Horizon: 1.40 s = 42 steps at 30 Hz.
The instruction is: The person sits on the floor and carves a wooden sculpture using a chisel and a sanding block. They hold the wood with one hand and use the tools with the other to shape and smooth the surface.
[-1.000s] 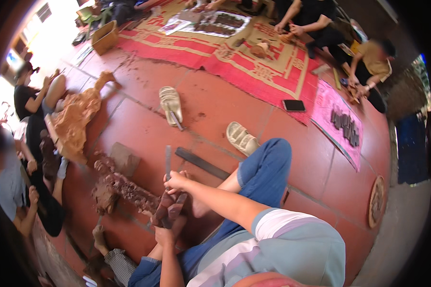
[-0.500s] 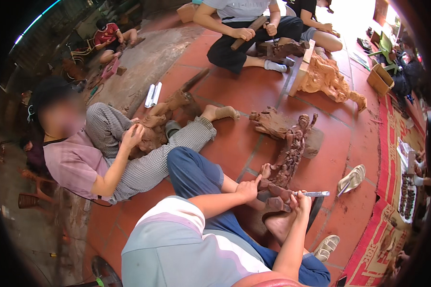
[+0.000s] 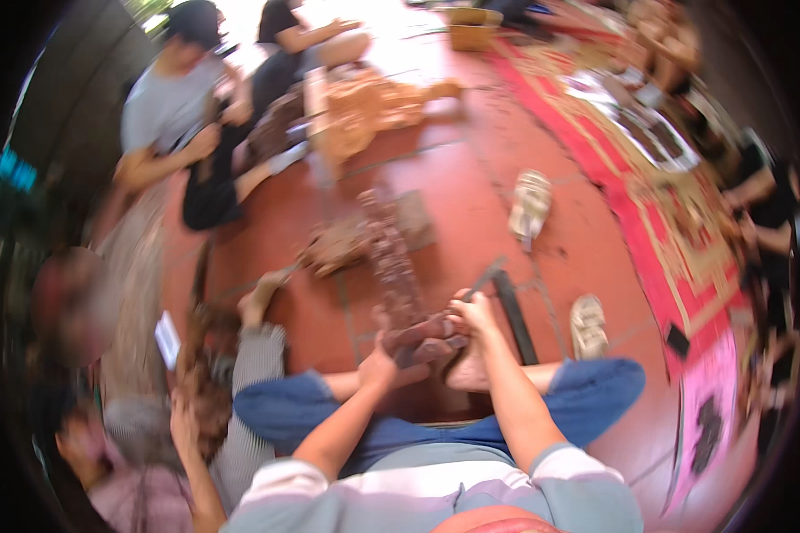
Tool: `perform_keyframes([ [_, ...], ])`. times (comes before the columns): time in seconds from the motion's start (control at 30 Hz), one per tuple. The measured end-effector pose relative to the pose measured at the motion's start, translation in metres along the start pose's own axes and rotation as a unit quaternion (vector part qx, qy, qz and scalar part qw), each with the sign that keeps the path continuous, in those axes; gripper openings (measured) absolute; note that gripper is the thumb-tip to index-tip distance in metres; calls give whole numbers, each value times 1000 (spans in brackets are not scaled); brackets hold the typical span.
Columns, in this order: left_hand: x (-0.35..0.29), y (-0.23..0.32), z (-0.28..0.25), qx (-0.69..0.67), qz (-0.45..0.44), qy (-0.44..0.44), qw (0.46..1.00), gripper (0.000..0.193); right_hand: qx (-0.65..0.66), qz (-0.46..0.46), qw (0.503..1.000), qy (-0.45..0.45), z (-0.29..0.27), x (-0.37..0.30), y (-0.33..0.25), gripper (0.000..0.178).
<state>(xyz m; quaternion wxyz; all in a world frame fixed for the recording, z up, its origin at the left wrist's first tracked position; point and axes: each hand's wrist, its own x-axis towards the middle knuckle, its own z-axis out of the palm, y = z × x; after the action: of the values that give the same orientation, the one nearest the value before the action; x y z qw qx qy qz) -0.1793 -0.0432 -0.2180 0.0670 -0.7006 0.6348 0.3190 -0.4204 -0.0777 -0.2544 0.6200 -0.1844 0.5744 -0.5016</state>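
Observation:
A dark brown wood carving [image 3: 391, 266] with many small figures lies lengthwise away from me, its thick base between my bare feet. My left hand [image 3: 380, 366] is closed against the left side of the base. On the other side, my right hand [image 3: 473, 316] grips a narrow flat metal chisel [image 3: 486, 275], whose free end points away and to the right. Blur hides the finger details and the exact contact with the wood. A rough brown wood chunk [image 3: 333, 249] lies beside the carving's far part.
A dark flat bar [image 3: 514, 315] lies right of my right hand. Two pale sandals [image 3: 531, 204] are farther right, before a red patterned mat [image 3: 613, 195]. Co-workers sit at left and far left, near an orange wood carving [image 3: 364, 111]. A phone-like black object [image 3: 677, 341] rests on the mat.
The view has swung to the right. My left hand now lies lower around the carving's base, where before a finger reached toward it. The chisel now points away instead of sideways to the right.

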Motion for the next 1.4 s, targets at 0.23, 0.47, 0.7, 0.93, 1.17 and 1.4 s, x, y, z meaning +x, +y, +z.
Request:
perform_keyframes([
  [0.23, 4, -27, 21, 60, -11, 40, 997, 62, -158, 37, 983, 82, 27, -13, -12, 15],
  [0.47, 53, -69, 33, -173, 49, 10, 984, 60, 112, -18, 994, 10, -22, -20, 23, 16],
  [0.7, 12, 29, -31, -95, 314, 208, 922, 54, 203, -33, 977, 58, -54, -39, 38, 17],
  [0.93, -16, 47, 13, 128, 359, 217, 899, 62, 185, -15, 978, 95, -25, -51, -7, 19],
  [1.17, -8, 4, 3, -155, 342, 253, 892, 50, -168, -146, 971, 91, 29, -37, 3, 25],
  [1.4, 52, -55, 52, -467, 112, 53, 875, 56, -56, 24, 998, 25, 25, 1, -3, 23],
])
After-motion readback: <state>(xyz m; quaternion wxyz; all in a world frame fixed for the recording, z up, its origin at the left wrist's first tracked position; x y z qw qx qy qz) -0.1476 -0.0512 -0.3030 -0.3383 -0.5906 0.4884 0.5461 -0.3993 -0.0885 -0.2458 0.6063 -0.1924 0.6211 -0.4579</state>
